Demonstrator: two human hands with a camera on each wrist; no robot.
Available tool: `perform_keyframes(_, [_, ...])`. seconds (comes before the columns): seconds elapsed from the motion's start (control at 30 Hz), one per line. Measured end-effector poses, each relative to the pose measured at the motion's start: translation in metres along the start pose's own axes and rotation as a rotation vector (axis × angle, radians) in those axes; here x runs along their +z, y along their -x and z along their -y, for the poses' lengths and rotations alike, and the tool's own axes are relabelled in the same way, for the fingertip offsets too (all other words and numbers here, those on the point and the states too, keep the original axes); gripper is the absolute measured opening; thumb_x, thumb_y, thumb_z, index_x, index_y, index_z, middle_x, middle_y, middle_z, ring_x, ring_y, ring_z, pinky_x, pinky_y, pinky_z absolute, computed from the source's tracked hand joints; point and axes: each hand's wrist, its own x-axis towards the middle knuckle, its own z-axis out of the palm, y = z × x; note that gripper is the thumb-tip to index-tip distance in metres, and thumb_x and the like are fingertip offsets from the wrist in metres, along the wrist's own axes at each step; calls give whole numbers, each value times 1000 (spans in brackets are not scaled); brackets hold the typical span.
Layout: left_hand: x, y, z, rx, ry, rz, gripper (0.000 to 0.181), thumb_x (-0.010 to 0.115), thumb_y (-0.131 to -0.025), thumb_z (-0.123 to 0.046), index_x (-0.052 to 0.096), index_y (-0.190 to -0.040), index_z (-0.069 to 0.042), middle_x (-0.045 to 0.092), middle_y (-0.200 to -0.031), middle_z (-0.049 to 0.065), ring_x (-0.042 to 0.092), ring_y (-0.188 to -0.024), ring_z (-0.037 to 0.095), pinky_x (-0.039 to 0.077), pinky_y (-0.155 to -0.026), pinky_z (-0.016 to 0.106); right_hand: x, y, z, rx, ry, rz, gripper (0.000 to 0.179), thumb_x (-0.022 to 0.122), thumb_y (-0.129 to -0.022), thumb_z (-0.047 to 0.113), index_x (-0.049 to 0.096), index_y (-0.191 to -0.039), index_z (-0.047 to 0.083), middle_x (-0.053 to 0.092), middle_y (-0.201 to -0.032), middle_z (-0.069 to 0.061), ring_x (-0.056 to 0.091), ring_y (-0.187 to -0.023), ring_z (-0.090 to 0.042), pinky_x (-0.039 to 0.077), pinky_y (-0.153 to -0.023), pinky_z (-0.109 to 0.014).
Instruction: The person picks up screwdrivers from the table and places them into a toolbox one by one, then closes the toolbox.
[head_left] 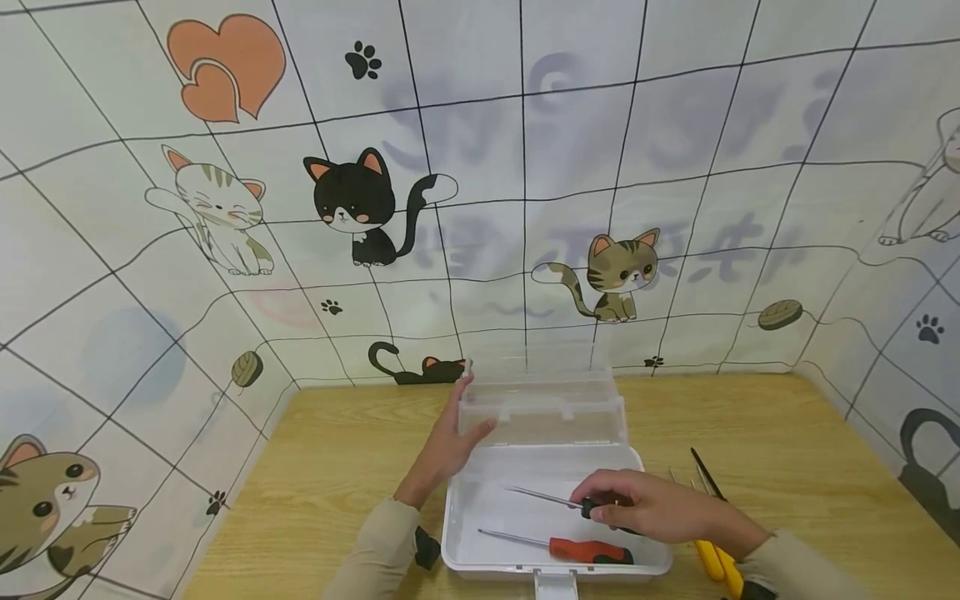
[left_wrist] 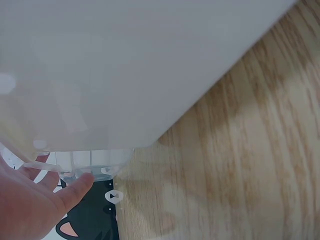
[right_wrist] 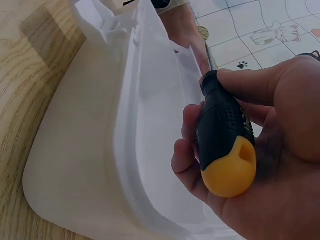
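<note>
A white plastic box [head_left: 480, 504] with its clear lid [head_left: 536, 429] raised stands in front of me on the table. My left hand [head_left: 448, 446] holds the lid's left edge, thumb on the inner side and fingers partly hidden behind it. Over the box, my right hand [head_left: 656, 502] grips a screwdriver by its black handle with a yellow end [right_wrist: 225, 135]. Its metal shaft [head_left: 543, 496] points left above the box floor. On that floor, near the front wall, lies a red screwdriver [head_left: 588, 550] with a black handle end, its shaft also pointing left.
Several tools with yellow handles [head_left: 708, 560] lie on the wooden table [head_left: 337, 467] right of the box, partly behind my right forearm. At the box's front hangs a white latch [head_left: 556, 585]. A wall with cat drawings [head_left: 487, 250] closes off the back.
</note>
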Motion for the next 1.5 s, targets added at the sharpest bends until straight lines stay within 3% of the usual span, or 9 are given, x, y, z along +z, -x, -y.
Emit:
perform_keyframes(0.33, [-1, -1, 1, -3, -1, 4, 79, 66, -94, -41, 20, -157, -30, 28, -161, 8, 31, -145, 34, 24, -114, 64, 9, -5, 0, 9, 95, 0, 25, 52, -103, 21, 62, -125, 15, 61, -112, 7, 52, -96, -3, 46, -78, -22])
perform_keyframes(0.87, [0, -1, 0, -3, 10, 6, 77, 66, -95, -36, 21, -157, -31, 31, -160, 10, 33, -144, 35, 26, -113, 64, 20, -16, -12, 21, 137, 43, 24, 51, -104, 20, 63, -123, 14, 62, -115, 7, 54, -97, -1, 48, -82, -24])
perform_keyframes(1.07, [0, -1, 1, -5, 8, 8, 78, 66, -95, -38, 20, -157, -31, 27, -162, 9, 30, -146, 35, 25, -113, 65, 25, -20, -17, 25, 204, 56, 23, 51, -103, 18, 63, -122, 15, 62, -115, 8, 53, -97, 1, 48, -80, -24])
perform_keyframes(1.3, [1, -2, 5, -11, 12, 5, 77, 67, -94, -38, 20, -155, -40, 31, -160, 8, 32, -144, 34, 26, -113, 63, 29, -23, -21, 59, 178, 73, 22, 52, -103, 17, 65, -121, 15, 62, -113, 8, 53, -96, 1, 49, -80, -24])
perform_keyframes(1.5, [1, -1, 2, -12, 12, -1, 77, 67, -94, -35, 21, -156, -35, 31, -160, 10, 33, -144, 35, 27, -113, 63, 32, -25, -22, 62, 187, 48, 20, 55, -101, 15, 67, -117, 15, 61, -110, 10, 53, -94, 1, 48, -79, -24])
